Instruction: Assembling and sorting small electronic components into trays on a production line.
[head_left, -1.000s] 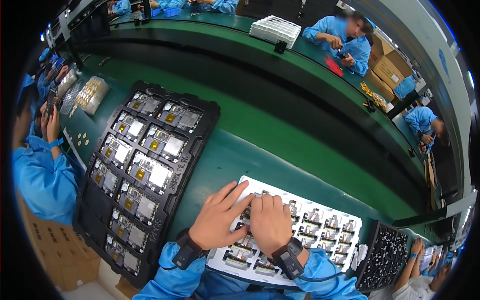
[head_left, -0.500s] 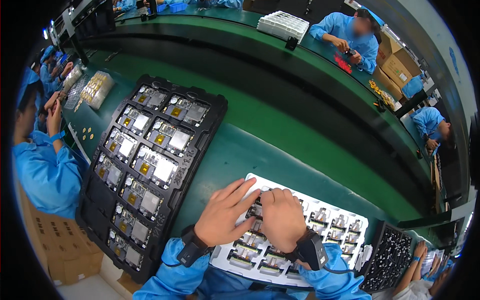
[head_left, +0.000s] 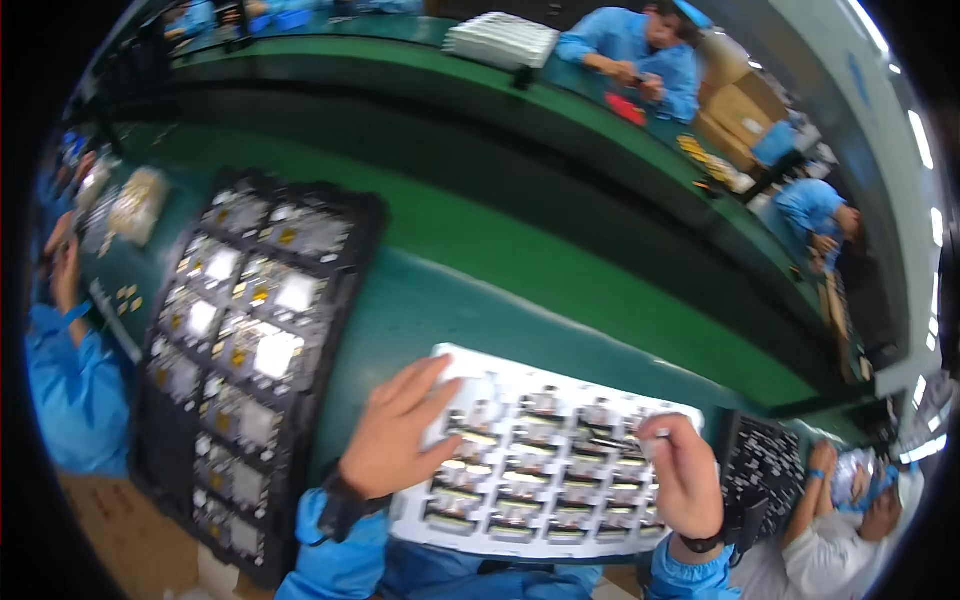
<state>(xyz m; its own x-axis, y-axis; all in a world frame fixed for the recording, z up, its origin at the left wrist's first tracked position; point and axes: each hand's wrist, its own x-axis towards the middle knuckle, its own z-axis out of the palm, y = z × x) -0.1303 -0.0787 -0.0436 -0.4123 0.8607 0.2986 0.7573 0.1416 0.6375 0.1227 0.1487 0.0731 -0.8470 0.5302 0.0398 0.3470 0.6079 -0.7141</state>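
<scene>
My left hand (head_left: 400, 432) lies with fingers spread at the left edge of a white plastic tray (head_left: 412, 520). Rows of small metallic electronic parts (head_left: 535, 460) fill the tray's pockets. Over the tray's right side, my right hand (head_left: 688, 480) is curled, thumb and forefinger pinched together. Motion blur hides what, if anything, sits between those fingertips. Left of the white tray, a large black tray (head_left: 165, 440) carries circuit boards (head_left: 275, 355) with silver shields, and one of its left-hand pockets shows bare. Neither hand touches the black tray.
A black bin (head_left: 732, 440) of small dark parts stands right of the white tray. People in blue (head_left: 75, 385) sit at left and across the green conveyor (head_left: 560, 270); another person (head_left: 855, 545) is at right. White stacked trays (head_left: 500, 40) stand on the far bench.
My right hand has moved from the white tray's upper left to its right side. The left hand stays at the tray's left edge. The whole view has shifted, carrying the scene leftward.
</scene>
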